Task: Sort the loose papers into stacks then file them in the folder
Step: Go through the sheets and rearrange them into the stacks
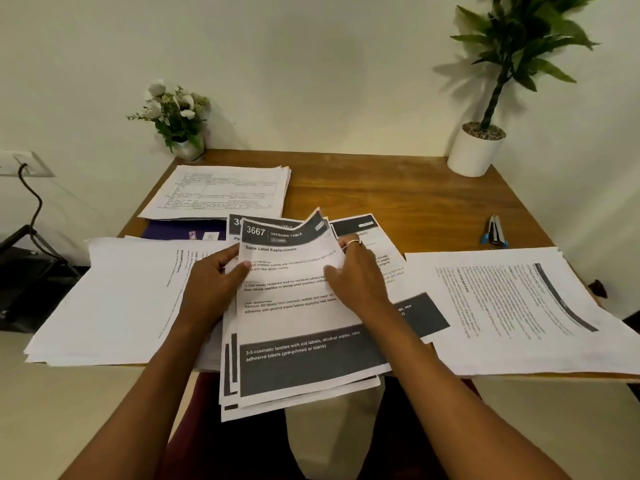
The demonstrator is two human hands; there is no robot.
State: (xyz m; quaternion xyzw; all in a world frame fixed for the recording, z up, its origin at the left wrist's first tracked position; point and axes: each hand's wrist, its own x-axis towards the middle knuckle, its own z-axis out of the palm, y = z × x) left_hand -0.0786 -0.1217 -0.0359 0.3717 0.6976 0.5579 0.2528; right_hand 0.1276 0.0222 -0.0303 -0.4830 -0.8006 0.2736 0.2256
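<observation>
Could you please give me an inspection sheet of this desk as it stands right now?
Surface: wooden table, largely covered by paper.
Job's things: far stack lying on a blue folder; left stack; right stack; centre bundle overhanging the near edge.
Clutter: stapler on the right side.
Hands: left hand grips the centre bundle's left edge; right hand pinches its top sheet, whose corner curls up.
Cables: black cable runs down from a wall socket, left.
Surroundings: white flowers and potted plant at the far corners.
</observation>
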